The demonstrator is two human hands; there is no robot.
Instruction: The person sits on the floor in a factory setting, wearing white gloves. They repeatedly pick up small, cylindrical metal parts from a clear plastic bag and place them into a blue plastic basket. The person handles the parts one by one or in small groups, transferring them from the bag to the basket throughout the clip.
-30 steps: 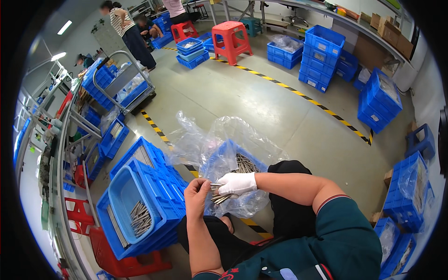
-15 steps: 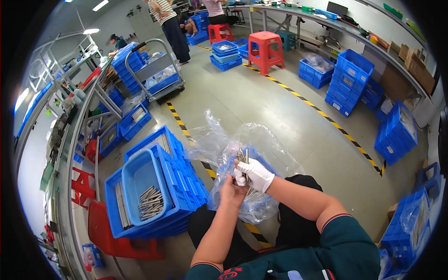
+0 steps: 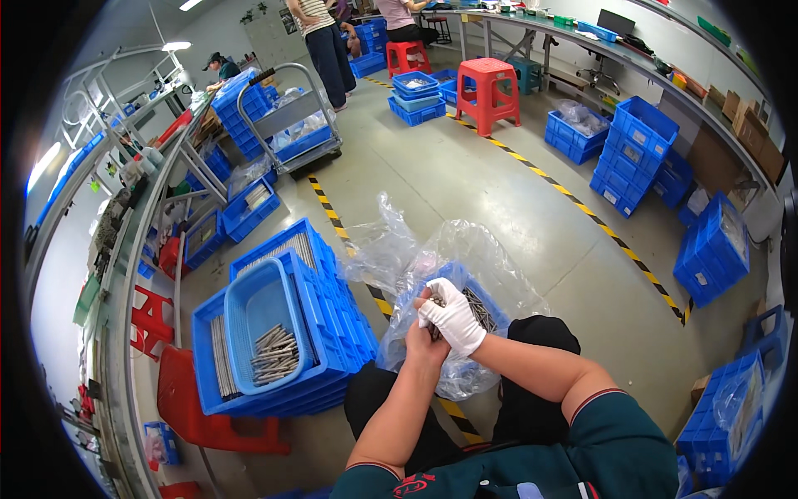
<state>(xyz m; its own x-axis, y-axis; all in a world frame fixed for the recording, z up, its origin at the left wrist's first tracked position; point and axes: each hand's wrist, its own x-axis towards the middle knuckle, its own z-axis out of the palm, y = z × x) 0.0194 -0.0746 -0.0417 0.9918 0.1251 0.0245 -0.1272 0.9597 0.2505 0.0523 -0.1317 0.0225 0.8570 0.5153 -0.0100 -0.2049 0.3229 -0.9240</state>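
My bare left hand (image 3: 424, 339) and my white-gloved right hand (image 3: 453, 318) are closed together around a bundle of thin metal pins (image 3: 435, 301). Only bits of the bundle show between the fingers; the rest is hidden. Beneath and beyond the hands, between my knees, is a blue crate (image 3: 495, 309) lined with a clear plastic bag (image 3: 486, 249). Loose metal pins (image 3: 477, 309) lie inside it, just right of the glove. To the left, a light-blue basket (image 3: 264, 287) holds a heap of similar pins (image 3: 275, 354) and rests on a stack of blue crates (image 3: 332, 333).
Longer metal rods (image 3: 221, 353) fill the crate under the basket. A red stool (image 3: 187, 407) stands beside that stack. Farther off are a hand trolley (image 3: 291, 125), another red stool (image 3: 486, 91) and stacked blue crates (image 3: 632, 154). Black-and-yellow tape (image 3: 573, 204) crosses the floor. Several people are at the back.
The gloved hand has turned over and closed over the pins, which stood upright out of its grip before. More of the pins in the lined crate now show. The view has shifted slightly.
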